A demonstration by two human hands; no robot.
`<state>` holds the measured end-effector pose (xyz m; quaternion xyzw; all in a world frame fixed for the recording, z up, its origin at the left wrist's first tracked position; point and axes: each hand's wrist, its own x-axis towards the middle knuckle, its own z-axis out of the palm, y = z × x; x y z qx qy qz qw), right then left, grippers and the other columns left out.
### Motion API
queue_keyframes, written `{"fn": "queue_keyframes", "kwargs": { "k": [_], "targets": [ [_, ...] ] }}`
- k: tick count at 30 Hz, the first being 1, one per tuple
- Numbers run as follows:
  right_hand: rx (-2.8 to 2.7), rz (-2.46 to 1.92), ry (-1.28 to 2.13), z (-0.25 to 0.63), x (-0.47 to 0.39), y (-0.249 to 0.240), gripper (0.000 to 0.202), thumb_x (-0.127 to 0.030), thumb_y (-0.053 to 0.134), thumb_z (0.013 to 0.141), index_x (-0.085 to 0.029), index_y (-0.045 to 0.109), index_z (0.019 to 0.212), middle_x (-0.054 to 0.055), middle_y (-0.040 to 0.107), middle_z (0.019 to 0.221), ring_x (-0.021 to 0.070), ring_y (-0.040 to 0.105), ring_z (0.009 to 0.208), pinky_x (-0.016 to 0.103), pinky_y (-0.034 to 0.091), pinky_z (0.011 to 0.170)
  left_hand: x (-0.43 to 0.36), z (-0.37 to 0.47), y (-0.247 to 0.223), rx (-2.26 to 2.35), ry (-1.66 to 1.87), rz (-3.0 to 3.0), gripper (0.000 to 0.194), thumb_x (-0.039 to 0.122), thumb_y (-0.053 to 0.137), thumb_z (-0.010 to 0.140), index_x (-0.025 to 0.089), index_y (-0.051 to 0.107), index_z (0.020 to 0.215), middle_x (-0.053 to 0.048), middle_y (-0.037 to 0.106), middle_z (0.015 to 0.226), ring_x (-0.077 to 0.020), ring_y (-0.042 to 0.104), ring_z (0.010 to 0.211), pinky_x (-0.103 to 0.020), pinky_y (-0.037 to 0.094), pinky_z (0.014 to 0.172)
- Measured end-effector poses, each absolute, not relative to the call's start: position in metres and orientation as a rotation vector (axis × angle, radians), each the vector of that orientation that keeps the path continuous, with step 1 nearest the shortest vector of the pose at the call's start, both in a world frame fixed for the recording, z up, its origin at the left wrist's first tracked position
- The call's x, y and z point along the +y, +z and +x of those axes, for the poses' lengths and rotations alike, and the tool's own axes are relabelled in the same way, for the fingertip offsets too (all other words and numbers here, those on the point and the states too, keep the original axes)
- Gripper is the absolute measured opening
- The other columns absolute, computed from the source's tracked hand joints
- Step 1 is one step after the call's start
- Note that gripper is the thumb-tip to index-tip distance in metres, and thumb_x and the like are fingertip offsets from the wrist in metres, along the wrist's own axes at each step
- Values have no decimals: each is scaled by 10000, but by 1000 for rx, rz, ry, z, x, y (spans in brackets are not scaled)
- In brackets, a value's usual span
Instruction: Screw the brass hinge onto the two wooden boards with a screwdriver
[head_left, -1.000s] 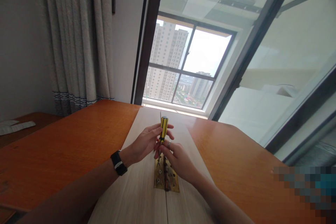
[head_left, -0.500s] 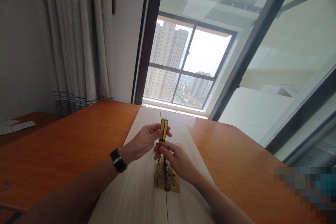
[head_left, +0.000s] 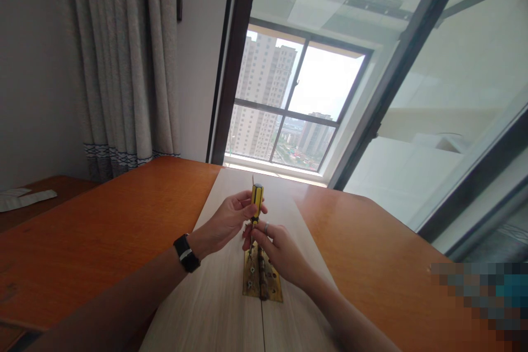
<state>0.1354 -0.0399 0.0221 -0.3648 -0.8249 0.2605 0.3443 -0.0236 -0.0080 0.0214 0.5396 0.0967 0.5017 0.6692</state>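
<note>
- Holding the yellow-and-black screwdriver [head_left: 257, 198] by its handle, the left hand [head_left: 226, 221] has thumb and fingers closed around it, forearm slanting in from the left.
- Lower down, the right hand [head_left: 284, 248] pinches at the shaft, palm turned inward.
- Just below both hands, nearer the right, lies the hinge [head_left: 261, 280], its long axis running away from the person; the screwdriver stands roughly upright over its left leaf, tip contact unclear.
- Beneath the hands, pale boards [head_left: 223, 291] rest on the orange surface [head_left: 124, 220].

I am gripping with my left hand [head_left: 226, 219], fingers [head_left: 242, 197] curled, and pinching with my right hand [head_left: 285, 250] just below those fingers.
</note>
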Motion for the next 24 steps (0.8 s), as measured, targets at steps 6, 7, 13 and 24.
{"fn": "queue_keyframes", "kwargs": {
  "k": [6, 7, 13, 24],
  "targets": [
    [-2126, -943, 677, 136, -39, 22, 371, -317, 404, 995, -173, 672, 782, 48, 743, 773, 180, 682, 734, 258, 493, 705, -9, -22, 21, 199, 1028, 1175, 460, 510, 617, 877, 153, 627, 1167, -59, 579, 973, -76, 513, 511, -205, 443, 372],
    [-2120, -942, 682, 135, -40, 23, 365, -310, 404, 994, -173, 669, 785, 48, 744, 774, 180, 684, 739, 259, 494, 712, -9, -22, 21, 208, 1031, 1165, 472, 520, 603, 883, 151, 631, 1176, -63, 580, 973, -78, 510, 515, -207, 435, 371],
    [-2118, -977, 705, 135, -41, 25, 348, -305, 405, 987, -166, 665, 802, 51, 746, 781, 172, 675, 721, 256, 487, 697, -7, -21, 20, 291, 1131, 1222, 449, 506, 696, 823, 129, 683, 1068, -67, 624, 932, -85, 500, 601, -188, 381, 453],
    [-2134, -970, 702, 136, -41, 25, 368, -320, 407, 993, -162, 684, 809, 60, 743, 795, 176, 680, 745, 254, 491, 710, -8, -20, 22, 333, 1209, 1249, 436, 473, 802, 718, 136, 609, 918, -29, 622, 860, -79, 495, 591, -180, 357, 455]
  ]
}}
